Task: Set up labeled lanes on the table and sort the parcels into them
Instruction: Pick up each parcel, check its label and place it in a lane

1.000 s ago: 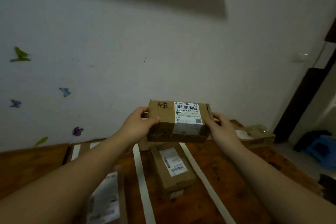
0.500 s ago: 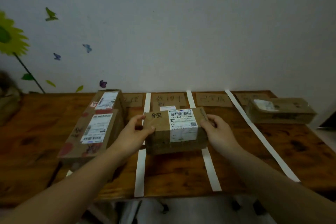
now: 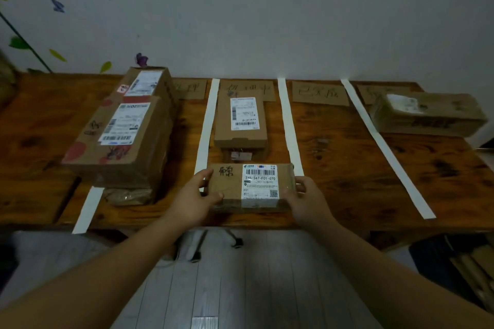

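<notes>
We lowered the parcel [image 3: 251, 187] into the second lane [image 3: 278, 147]. Our left hand [image 3: 192, 203] and right hand [image 3: 307, 203] grip its ends.

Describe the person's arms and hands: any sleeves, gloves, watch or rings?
Both are bare. The left hand and right hand wear no gloves, and no rings show. The left forearm and right forearm show no sleeve, watch or band up to the frame edge.
</notes>
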`<state>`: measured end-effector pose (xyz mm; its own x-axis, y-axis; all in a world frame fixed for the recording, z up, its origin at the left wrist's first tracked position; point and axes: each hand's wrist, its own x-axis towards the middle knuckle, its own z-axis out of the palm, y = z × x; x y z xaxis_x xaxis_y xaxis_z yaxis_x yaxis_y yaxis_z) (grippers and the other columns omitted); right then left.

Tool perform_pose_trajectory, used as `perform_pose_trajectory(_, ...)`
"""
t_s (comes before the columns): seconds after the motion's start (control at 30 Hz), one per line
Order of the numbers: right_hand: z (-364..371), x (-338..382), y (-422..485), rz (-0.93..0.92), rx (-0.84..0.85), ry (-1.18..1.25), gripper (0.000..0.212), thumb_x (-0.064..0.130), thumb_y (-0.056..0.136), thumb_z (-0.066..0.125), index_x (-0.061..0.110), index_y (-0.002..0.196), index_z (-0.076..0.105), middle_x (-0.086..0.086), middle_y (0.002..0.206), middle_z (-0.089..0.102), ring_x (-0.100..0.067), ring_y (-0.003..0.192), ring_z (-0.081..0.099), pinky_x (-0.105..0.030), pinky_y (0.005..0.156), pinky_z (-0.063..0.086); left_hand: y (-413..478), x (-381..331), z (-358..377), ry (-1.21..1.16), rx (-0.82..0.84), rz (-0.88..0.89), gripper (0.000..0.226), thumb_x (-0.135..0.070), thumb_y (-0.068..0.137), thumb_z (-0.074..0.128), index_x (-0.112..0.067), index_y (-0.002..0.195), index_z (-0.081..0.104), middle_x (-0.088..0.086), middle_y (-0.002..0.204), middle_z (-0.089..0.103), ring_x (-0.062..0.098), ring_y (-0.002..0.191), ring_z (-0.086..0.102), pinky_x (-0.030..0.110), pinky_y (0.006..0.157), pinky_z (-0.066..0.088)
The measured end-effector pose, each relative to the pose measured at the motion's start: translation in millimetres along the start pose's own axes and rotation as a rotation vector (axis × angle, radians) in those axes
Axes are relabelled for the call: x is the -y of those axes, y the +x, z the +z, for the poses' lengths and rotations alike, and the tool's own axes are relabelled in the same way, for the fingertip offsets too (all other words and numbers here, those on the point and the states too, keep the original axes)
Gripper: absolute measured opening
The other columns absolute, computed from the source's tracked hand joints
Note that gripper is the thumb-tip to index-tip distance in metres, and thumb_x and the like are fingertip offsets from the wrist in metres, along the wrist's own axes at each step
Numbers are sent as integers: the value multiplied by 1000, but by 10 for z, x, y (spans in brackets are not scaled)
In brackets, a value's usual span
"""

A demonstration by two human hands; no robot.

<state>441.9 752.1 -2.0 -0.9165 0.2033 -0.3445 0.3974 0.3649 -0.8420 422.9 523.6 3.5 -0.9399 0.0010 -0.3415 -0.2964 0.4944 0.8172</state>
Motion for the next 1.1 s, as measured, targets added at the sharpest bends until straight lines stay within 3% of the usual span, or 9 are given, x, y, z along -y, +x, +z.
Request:
perform_pose_trajectory(0.1,42,-103,39,12,31,-4,41,20,93,58,16,131,43,-1,123,55,-12,102,52,-26,83,49,2,75,90,56,-22,37,59,-15,91,59,-27,144,35,1,145,43,21,127,46,31,98,44)
perform_pose_trajectory(0.23,93,-124,180,-11,55,-18,42,23,96,53,18,136,41,0,128,53,-10,104,49,-26,87,46,74,64,176,85,-52,11,51,-19,97,49,-29,145,33,2,146,41,22,131,43,36,102,42)
perform_pose_trajectory(0.37,96,-15,360,-20,34,-27,43,26,97,51,20,138,40,-1,131,55,-17,114,54,-36,95,49,254,-47,179,107,-69,-3,48,-20,99,44,-26,145,32,3,148,38,24,134,38,39,107,38)
perform_pose_trajectory(0.53,44,178,457,-2,62,-69,46,30,97,49,18,140,39,-4,133,53,-23,118,54,-42,98,49,346,-227,61,126,3,-14,52,-25,98,48,-25,147,29,1,150,34,23,136,34,31,103,35)
perform_pose_trajectory(0.7,-61,566,357,-79,-5,-130,52,32,98,48,15,146,32,-5,145,40,-21,124,46,-30,90,47,221,-492,-363,159,-55,15,57,-34,96,50,-30,147,26,0,153,30,22,138,31,35,106,32)
perform_pose_trajectory(0.83,82,1126,188,-213,18,-151,48,35,98,46,22,143,36,0,143,44,-5,92,48,-19,65,39,61,-671,-915,147,-87,91,58,-39,94,52,-33,146,28,-4,150,34,19,135,36,35,108,34)
perform_pose_trajectory(0.9,238,1432,94,-279,39,-183,51,39,98,46,23,145,35,-1,145,42,-11,96,56,-23,73,46,-65,-712,-1229,123,-97,117,56,-38,94,52,-30,146,30,-2,149,36,20,134,38,32,102,37)
perform_pose_trajectory(0.97,455,1747,-19,-337,65,-220,51,40,98,45,22,145,35,-3,144,44,-22,118,52,-29,88,42,-197,-702,-1591,146,-140,139,55,-37,94,53,-29,144,34,1,149,36,21,134,38,30,98,38)
perform_pose_trajectory(1.1,1061,2367,-300,-446,89,-258,52,42,96,47,20,142,41,-4,144,46,-24,128,45,-29,101,36,-501,-519,-2430,154,-256,141,58,-34,91,59,-21,143,38,5,144,45,21,128,46,35,107,37)
